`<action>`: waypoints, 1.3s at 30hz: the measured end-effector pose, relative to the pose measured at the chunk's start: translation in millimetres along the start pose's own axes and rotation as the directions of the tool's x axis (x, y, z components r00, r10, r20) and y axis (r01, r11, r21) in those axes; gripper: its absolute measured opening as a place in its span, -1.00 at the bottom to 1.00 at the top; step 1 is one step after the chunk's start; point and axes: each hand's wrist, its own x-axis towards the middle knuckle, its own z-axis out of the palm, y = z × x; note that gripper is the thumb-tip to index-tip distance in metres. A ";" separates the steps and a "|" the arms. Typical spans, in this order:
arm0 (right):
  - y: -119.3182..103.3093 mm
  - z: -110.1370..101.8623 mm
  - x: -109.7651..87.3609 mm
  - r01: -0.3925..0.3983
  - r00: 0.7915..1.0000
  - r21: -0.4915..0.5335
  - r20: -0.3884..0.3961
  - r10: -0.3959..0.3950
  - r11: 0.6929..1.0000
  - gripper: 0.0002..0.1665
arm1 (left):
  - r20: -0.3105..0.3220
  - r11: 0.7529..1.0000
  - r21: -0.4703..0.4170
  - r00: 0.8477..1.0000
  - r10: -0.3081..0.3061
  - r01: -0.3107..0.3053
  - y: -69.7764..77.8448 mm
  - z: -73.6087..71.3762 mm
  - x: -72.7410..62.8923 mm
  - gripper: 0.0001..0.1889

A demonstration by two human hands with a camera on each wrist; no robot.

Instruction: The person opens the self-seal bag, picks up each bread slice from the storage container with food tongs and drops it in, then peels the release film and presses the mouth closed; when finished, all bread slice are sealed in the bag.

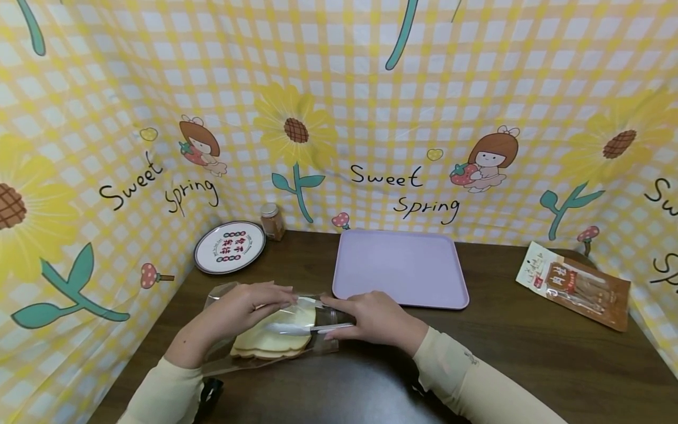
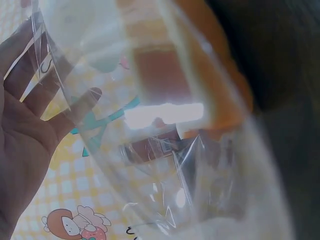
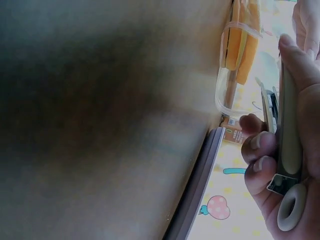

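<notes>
Slices of bread (image 1: 275, 335) lie in a clear plastic bag (image 1: 217, 359) on the table, and the left wrist view shows their orange-brown crust (image 2: 235, 100) through the film. My left hand (image 1: 246, 306) is over the bag's far side, fingers extended and touching the film. In the left wrist view the fingers are spread along it. My right hand (image 1: 371, 318) is at the bag's right end and grips tongs (image 3: 290, 125) with pale handles and a ring at the end. The tongs reach left over the bread, their tips blurred by glare.
A lilac tray (image 1: 399, 265) lies behind my right hand. At the back left are a white plate (image 1: 229, 247) with printed characters and a small capped jar (image 1: 272, 222). A brown food packet (image 1: 574, 285) lies at the right. Patterned cloth (image 1: 349, 118) hangs around the table.
</notes>
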 end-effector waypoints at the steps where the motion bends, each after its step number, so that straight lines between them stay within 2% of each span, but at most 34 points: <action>1: 0.0 0.0 -0.6 0.006 1.000 -0.015 -0.011 -0.006 1.000 -0.11 | -0.003 1.000 0.002 1.000 0.003 -0.003 -0.2 0.3 -0.1 -0.74; 8: 1.9 -2.2 -5.4 0.014 0.999 -0.087 -0.049 -0.019 0.996 -0.13 | -0.006 1.000 0.003 1.000 0.004 -0.004 -2.8 2.1 -0.4 -0.75; 15: 4.8 -11.9 -14.8 -0.004 0.997 -0.090 -0.073 -0.002 0.996 -0.14 | -0.020 1.000 0.013 1.000 0.013 -0.012 -3.2 2.1 0.2 -0.74; 26: 14.2 -18.0 -35.8 -0.028 0.998 -0.095 -0.064 0.022 0.995 -0.19 | -0.018 1.000 0.010 1.000 0.012 -0.012 -3.5 2.2 0.3 -0.74; 33: 18.8 -20.6 -49.7 -0.016 0.995 -0.122 -0.097 0.004 0.992 -0.21 | 0.001 1.000 0.006 1.000 -0.007 0.007 -2.0 0.7 -0.5 -0.72; 39: 21.7 -24.9 -63.3 -0.026 0.994 -0.126 -0.109 0.012 0.992 -0.22 | -0.002 1.000 0.002 1.000 0.005 -0.005 -1.1 0.8 -0.3 -0.71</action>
